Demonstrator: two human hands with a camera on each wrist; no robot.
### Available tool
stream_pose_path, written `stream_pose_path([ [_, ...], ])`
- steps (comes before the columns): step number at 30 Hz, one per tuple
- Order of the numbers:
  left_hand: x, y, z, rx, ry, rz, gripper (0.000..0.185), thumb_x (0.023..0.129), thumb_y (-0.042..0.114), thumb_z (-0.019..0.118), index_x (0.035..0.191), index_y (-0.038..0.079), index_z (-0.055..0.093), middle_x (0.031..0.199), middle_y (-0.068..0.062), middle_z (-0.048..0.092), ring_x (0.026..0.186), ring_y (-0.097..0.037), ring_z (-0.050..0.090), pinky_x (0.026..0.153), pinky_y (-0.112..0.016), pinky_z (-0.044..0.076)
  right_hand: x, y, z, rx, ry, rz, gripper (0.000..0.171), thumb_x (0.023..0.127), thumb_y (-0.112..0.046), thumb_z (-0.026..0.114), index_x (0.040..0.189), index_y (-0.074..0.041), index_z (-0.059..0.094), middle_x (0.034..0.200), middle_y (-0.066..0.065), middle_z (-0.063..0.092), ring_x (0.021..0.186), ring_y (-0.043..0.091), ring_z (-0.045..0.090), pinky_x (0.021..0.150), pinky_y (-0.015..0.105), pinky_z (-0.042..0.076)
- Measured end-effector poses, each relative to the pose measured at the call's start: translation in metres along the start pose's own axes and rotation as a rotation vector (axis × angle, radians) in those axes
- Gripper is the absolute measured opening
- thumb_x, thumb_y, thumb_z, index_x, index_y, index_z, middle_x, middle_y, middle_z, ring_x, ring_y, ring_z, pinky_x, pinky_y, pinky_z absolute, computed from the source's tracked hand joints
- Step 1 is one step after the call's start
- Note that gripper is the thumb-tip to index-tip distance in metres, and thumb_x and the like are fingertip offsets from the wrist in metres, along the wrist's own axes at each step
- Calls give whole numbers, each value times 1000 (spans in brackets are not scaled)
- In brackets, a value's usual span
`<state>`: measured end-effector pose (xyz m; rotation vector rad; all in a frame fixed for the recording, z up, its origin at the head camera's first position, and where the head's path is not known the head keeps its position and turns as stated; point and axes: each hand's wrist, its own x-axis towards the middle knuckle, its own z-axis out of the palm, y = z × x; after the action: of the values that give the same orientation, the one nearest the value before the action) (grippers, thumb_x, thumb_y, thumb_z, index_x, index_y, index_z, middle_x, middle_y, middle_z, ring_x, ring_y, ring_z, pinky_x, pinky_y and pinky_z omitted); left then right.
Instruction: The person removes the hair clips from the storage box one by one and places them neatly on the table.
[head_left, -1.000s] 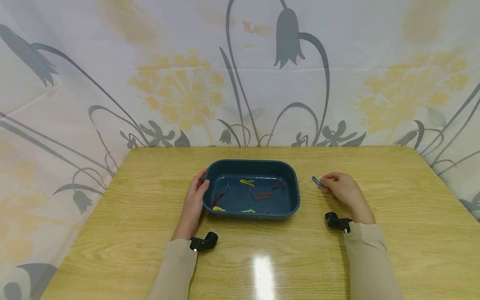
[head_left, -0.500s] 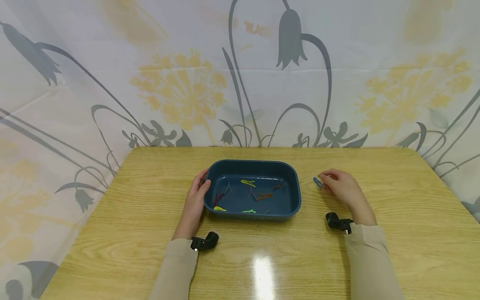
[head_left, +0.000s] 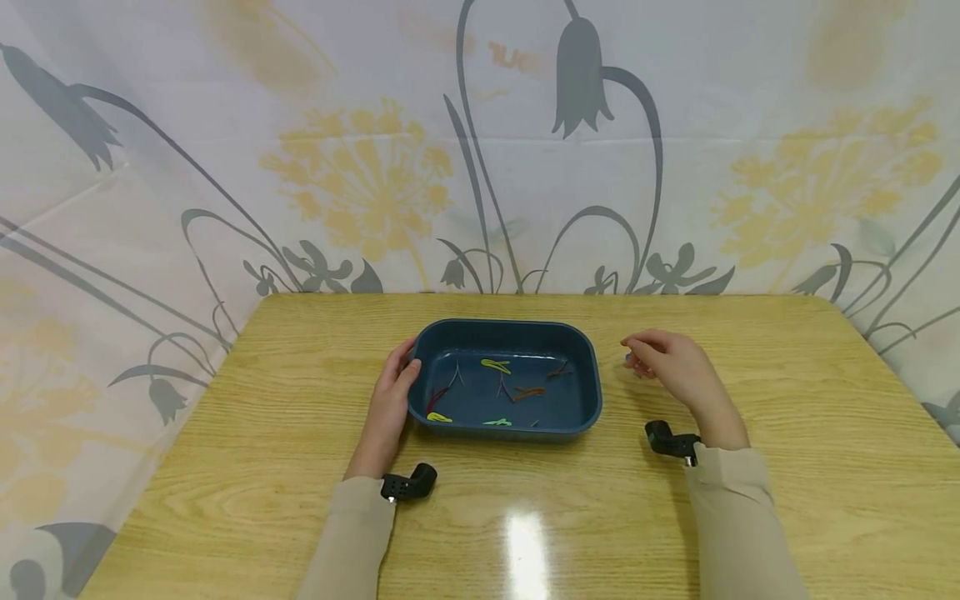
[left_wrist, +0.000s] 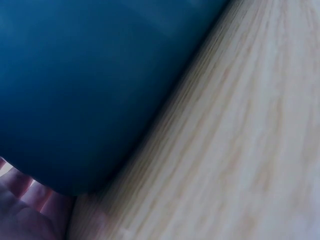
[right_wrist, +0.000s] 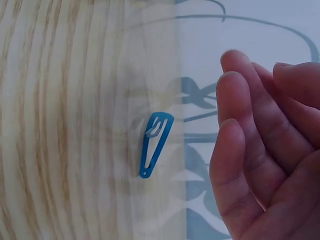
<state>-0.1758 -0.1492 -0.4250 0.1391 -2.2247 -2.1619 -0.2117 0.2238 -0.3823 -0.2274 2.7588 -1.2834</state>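
Note:
A dark blue tray (head_left: 592, 367) stands mid-table with several coloured hair clips (head_left: 495, 365) on its floor. My left hand (head_left: 393, 387) rests against the tray's left wall (left_wrist: 75, 100), fingers fairly straight along it, and only its fingertips (left_wrist: 30, 200) show in the left wrist view. My right hand (head_left: 663, 358) hovers just right of the tray with loosely curled fingers (right_wrist: 245, 150) that hold nothing. A small blue hair clip (right_wrist: 156, 143) shows a little apart from those fingers. Whether it lies on the table or is in the air I cannot tell.
The wooden table (head_left: 225, 433) is backed and flanked by a floral curtain (head_left: 360, 183). Black wrist cameras sit on my left wrist (head_left: 408, 485) and right wrist (head_left: 670, 442). Bare table lies on both sides of the tray and in front of it.
My right hand rose and drifted slightly left, nearer the tray. The blue clip it pinched before is no longer between its fingers. My left hand and the tray stayed still.

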Motion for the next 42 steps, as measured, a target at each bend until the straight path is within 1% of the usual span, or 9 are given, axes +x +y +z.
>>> stream_pose_path([
  [5, -1, 3, 0, -1, -6, -21, 39, 97, 32, 43, 136, 27, 39, 140, 5, 37, 132, -14, 30, 111, -39, 21, 1, -8, 2, -24, 23, -26, 45, 96, -42, 43, 114, -5, 60, 89, 8, 65, 79, 27, 57, 72, 36, 47],
  [11, -2, 7, 0, -29, -16, -41, 40, 98, 26, 43, 138, 23, 38, 142, 1, 36, 133, -16, 28, 112, -40, 18, 2, -18, 4, -44, 18, -49, 42, 96, -41, 43, 118, -9, 58, 93, 12, 64, 81, 28, 59, 68, 32, 49],
  [16, -1, 4, 0, -14, -5, -28, 39, 98, 30, 43, 136, 26, 39, 140, 4, 38, 131, -14, 30, 111, -39, 20, 1, -28, 5, -56, 16, -87, 38, 97, -38, 42, 119, -12, 58, 93, 12, 64, 82, 29, 59, 65, 33, 49],
  [21, 1, 0, 0, 2, 7, -12, 38, 97, 33, 43, 135, 28, 41, 138, 6, 40, 129, -13, 32, 111, -40, 21, -1, -42, 7, -47, -13, -124, 38, 96, -40, 41, 120, -14, 57, 93, 10, 63, 82, 27, 58, 70, 35, 48],
  [24, 1, -1, 1, 2, 8, -3, 38, 97, 32, 43, 135, 27, 41, 138, 6, 40, 130, -14, 33, 111, -39, 22, -2, -50, 8, -51, -23, -150, 38, 96, -41, 42, 119, -15, 57, 93, 8, 63, 82, 26, 58, 73, 37, 47],
  [30, 2, -2, -1, 0, 1, 26, 40, 98, 30, 43, 137, 23, 39, 142, 1, 37, 132, -16, 31, 111, -40, 21, -4, -60, 11, -71, -36, -182, 36, 96, -37, 44, 119, -12, 58, 91, 4, 63, 80, 21, 58, 72, 36, 47],
  [34, 2, -2, -1, 4, 1, 22, 40, 97, 31, 43, 137, 24, 40, 141, 2, 37, 132, -15, 31, 111, -39, 22, -5, -64, 15, -73, -55, -187, 36, 96, -36, 44, 120, -12, 58, 92, 3, 64, 80, 19, 58, 73, 35, 47],
  [37, 1, -1, -1, 10, 2, 12, 39, 97, 32, 43, 136, 26, 40, 140, 4, 38, 131, -13, 32, 111, -38, 22, -6, -68, 19, -74, -66, -189, 34, 96, -36, 45, 120, -15, 58, 94, 2, 64, 80, 17, 59, 73, 34, 48],
  [42, 0, -1, -1, 14, 5, 4, 40, 97, 33, 43, 136, 27, 40, 140, 5, 38, 131, -13, 31, 111, -38, 21, -6, -76, 28, -108, -74, -213, 31, 96, -34, 46, 118, -18, 59, 95, 2, 64, 80, 19, 60, 71, 33, 48],
])
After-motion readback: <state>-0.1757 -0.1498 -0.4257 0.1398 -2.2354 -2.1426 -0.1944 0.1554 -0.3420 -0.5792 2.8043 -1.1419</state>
